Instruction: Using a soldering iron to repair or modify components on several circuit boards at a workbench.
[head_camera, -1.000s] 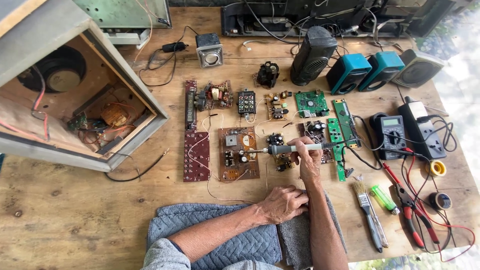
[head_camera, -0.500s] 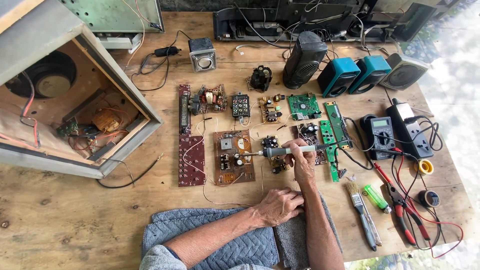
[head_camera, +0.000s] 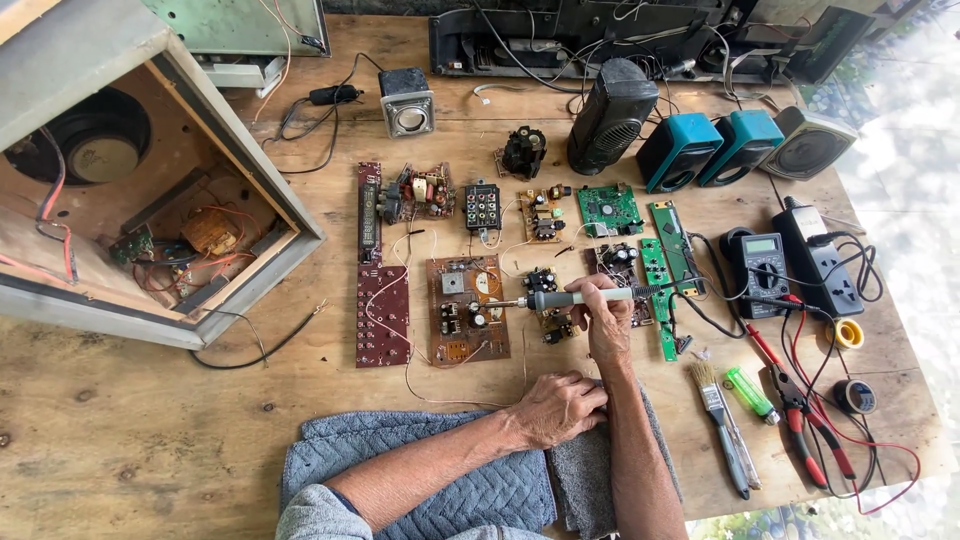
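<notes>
My right hand (head_camera: 603, 318) gripped the light, stiff soldering iron (head_camera: 580, 297) by its handle, hot tip beside the brown circuit board (head_camera: 467, 310); left hand (head_camera: 556, 408), curled shut, rested below it.

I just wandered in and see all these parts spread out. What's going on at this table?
A person sits at a wooden table covered with circuit boards and tools. Their right hand holds a soldering iron, its tip reaching toward a brown circuit board. The left hand rests on a grey quilted cloth at the near edge. An opened speaker cabinet lies at the left, and a multimeter, pliers and a brush lie at the right.
</notes>
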